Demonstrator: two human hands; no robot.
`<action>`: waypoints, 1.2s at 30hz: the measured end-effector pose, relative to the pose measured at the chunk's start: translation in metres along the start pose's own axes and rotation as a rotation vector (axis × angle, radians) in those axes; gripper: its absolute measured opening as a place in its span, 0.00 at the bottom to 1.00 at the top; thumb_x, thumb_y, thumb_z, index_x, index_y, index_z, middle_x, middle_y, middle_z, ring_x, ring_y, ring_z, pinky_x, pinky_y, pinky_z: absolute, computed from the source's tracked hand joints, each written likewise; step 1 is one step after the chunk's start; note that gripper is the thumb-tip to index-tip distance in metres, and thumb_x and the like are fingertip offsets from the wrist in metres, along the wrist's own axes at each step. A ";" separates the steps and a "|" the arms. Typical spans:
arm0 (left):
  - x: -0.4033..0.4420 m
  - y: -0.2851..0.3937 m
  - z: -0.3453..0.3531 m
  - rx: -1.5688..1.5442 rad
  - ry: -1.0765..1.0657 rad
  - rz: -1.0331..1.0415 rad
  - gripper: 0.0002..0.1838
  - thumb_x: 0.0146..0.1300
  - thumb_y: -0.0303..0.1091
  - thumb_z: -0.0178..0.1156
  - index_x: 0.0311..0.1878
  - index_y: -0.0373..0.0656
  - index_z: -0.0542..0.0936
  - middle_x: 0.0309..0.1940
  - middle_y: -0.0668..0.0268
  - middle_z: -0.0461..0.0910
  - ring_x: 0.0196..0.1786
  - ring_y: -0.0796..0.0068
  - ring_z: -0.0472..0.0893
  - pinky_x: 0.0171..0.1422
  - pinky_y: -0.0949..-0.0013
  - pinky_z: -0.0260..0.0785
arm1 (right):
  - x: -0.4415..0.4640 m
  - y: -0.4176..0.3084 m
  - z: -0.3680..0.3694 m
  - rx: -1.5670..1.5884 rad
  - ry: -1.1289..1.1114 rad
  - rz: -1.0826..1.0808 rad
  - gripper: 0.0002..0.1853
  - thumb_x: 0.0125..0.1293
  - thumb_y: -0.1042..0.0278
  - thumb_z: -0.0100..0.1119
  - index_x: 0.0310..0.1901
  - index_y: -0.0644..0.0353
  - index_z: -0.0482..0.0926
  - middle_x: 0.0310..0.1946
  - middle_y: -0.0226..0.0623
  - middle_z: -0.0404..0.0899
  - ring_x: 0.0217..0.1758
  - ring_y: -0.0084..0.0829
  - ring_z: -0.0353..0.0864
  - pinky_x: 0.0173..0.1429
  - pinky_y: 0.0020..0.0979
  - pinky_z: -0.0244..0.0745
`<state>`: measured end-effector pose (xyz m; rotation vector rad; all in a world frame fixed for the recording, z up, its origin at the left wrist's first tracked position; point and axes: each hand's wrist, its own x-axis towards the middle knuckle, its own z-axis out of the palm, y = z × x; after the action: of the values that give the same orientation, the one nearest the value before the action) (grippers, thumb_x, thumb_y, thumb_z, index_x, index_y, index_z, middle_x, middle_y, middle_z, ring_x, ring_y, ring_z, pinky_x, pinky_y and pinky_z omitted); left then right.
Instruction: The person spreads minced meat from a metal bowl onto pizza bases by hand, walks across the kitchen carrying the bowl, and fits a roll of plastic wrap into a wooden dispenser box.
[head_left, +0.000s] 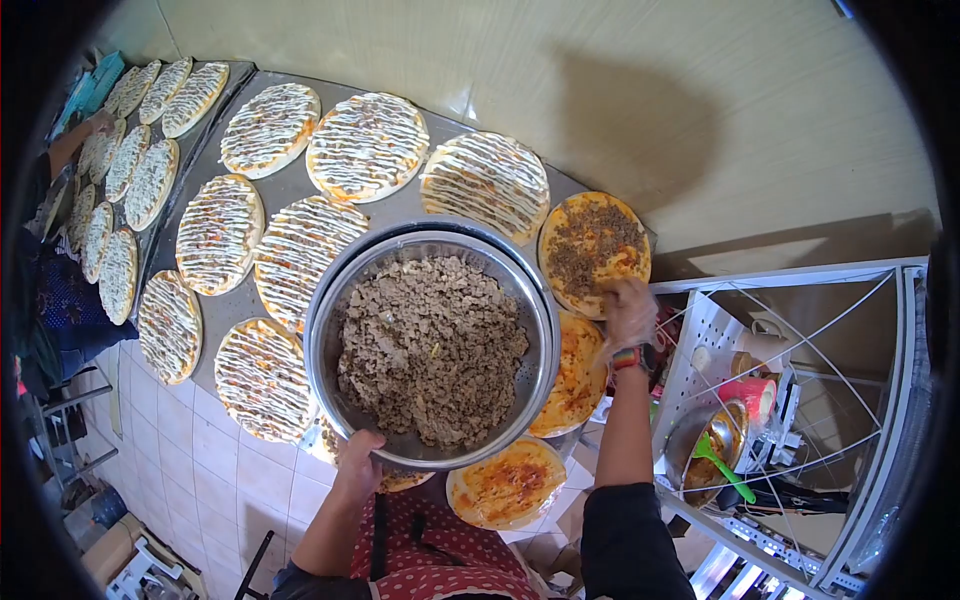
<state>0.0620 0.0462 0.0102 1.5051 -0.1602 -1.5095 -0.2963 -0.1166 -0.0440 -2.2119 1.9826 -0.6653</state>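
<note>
We list: steel bowl of ground meat, frame centre, rim gripped by left hand; right hand, fingers bent—contents we cannot tell—at part-topped pizza base, right of centre, best scattered thinly, evenly.

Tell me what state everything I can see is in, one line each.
Metal bowl: tilted or level unclear, well filled
Brown crumbles: loose, heaped
Left hand: gripping the bowl's rim
Right hand: at a pizza's edge, grip unclear
That pizza: partly covered with crumbles
Nearest pizza: sauced, without crumbles
Striped pizzas: topped, white-drizzled
</note>
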 end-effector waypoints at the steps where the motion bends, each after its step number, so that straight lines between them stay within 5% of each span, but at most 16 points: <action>1: 0.004 -0.005 0.000 0.001 -0.001 -0.001 0.06 0.42 0.31 0.50 0.16 0.45 0.65 0.14 0.71 0.63 0.20 0.77 0.66 0.28 0.72 0.59 | -0.002 0.007 -0.001 -0.032 0.099 0.077 0.04 0.44 0.77 0.53 0.25 0.58 0.75 0.29 0.37 0.73 0.34 0.39 0.73 0.38 0.34 0.70; 7: 0.019 -0.019 0.012 0.082 -0.092 -0.030 0.09 0.41 0.25 0.51 0.30 0.40 0.69 0.22 0.66 0.69 0.30 0.74 0.71 0.35 0.72 0.63 | 0.010 -0.058 -0.050 0.166 0.364 0.015 0.05 0.46 0.79 0.52 0.28 0.61 0.75 0.29 0.39 0.75 0.32 0.37 0.74 0.37 0.31 0.69; 13: 0.011 -0.011 0.063 -0.045 -0.252 0.014 0.21 0.44 0.24 0.50 0.46 0.33 0.63 0.37 0.62 0.69 0.40 0.74 0.69 0.46 0.73 0.62 | 0.001 -0.146 -0.059 0.313 -0.230 -0.217 0.15 0.47 0.71 0.56 0.39 0.58 0.71 0.37 0.39 0.70 0.40 0.37 0.73 0.42 0.33 0.69; 16: 0.015 -0.020 0.070 -0.020 -0.337 0.023 0.25 0.44 0.24 0.48 0.50 0.34 0.59 0.41 0.61 0.68 0.43 0.72 0.69 0.50 0.72 0.61 | 0.002 -0.175 -0.050 0.008 -0.375 -0.137 0.20 0.47 0.67 0.57 0.44 0.57 0.67 0.39 0.41 0.67 0.42 0.39 0.72 0.43 0.34 0.70; 19: 0.018 -0.024 0.071 -0.005 -0.364 -0.033 0.25 0.44 0.23 0.48 0.51 0.33 0.59 0.42 0.61 0.68 0.43 0.72 0.68 0.50 0.72 0.61 | -0.010 -0.180 -0.050 0.098 -0.656 -0.076 0.26 0.44 0.68 0.60 0.48 0.56 0.65 0.37 0.45 0.66 0.41 0.46 0.70 0.44 0.36 0.68; 22: 0.020 -0.027 0.070 -0.005 -0.383 -0.075 0.25 0.44 0.23 0.48 0.50 0.33 0.59 0.42 0.61 0.68 0.43 0.73 0.68 0.50 0.72 0.61 | -0.015 -0.163 -0.048 0.179 -0.769 -0.042 0.22 0.46 0.70 0.58 0.46 0.57 0.68 0.38 0.46 0.69 0.43 0.45 0.71 0.46 0.35 0.68; 25: 0.015 -0.023 0.076 -0.011 -0.372 -0.062 0.24 0.45 0.23 0.48 0.50 0.33 0.60 0.41 0.61 0.68 0.43 0.73 0.68 0.49 0.72 0.61 | -0.009 -0.142 -0.061 0.449 -0.468 -0.132 0.14 0.47 0.73 0.56 0.40 0.59 0.72 0.36 0.45 0.73 0.41 0.41 0.73 0.45 0.34 0.68; 28: 0.009 -0.019 0.082 -0.032 -0.331 -0.062 0.23 0.45 0.23 0.49 0.49 0.32 0.61 0.41 0.61 0.68 0.43 0.73 0.68 0.49 0.71 0.61 | -0.012 -0.142 -0.062 0.336 -0.505 0.004 0.10 0.48 0.76 0.54 0.35 0.62 0.75 0.34 0.43 0.76 0.38 0.42 0.75 0.43 0.33 0.69; 30: 0.012 -0.021 0.081 -0.043 -0.318 -0.058 0.22 0.45 0.23 0.49 0.48 0.32 0.62 0.40 0.61 0.69 0.43 0.73 0.69 0.49 0.71 0.61 | -0.012 -0.129 -0.055 0.458 -0.292 -0.131 0.14 0.47 0.78 0.52 0.39 0.59 0.74 0.30 0.46 0.74 0.29 0.45 0.74 0.34 0.35 0.69; 32: 0.020 -0.030 0.071 -0.005 -0.344 -0.068 0.22 0.45 0.23 0.49 0.47 0.33 0.62 0.39 0.62 0.69 0.42 0.73 0.69 0.49 0.72 0.61 | -0.006 -0.121 -0.063 0.640 -0.321 0.126 0.10 0.49 0.74 0.54 0.36 0.61 0.75 0.29 0.42 0.76 0.26 0.36 0.76 0.31 0.29 0.71; 33: 0.022 -0.031 0.069 -0.004 -0.345 -0.070 0.22 0.45 0.23 0.49 0.47 0.33 0.62 0.39 0.62 0.69 0.42 0.73 0.69 0.49 0.72 0.61 | 0.001 -0.121 -0.077 0.845 -0.504 0.363 0.09 0.51 0.71 0.55 0.36 0.60 0.75 0.25 0.34 0.75 0.23 0.24 0.74 0.26 0.21 0.69; 36: 0.027 -0.033 0.061 -0.057 -0.359 -0.063 0.21 0.45 0.24 0.50 0.46 0.33 0.63 0.37 0.63 0.70 0.40 0.74 0.69 0.47 0.72 0.61 | 0.011 -0.093 -0.084 1.100 -0.456 0.664 0.08 0.53 0.72 0.54 0.36 0.59 0.74 0.23 0.29 0.73 0.21 0.17 0.71 0.23 0.16 0.65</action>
<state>0.0005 0.0141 -0.0167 1.1930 -0.2797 -1.8112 -0.2419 -0.0955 0.0675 -0.8891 1.4004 -0.7667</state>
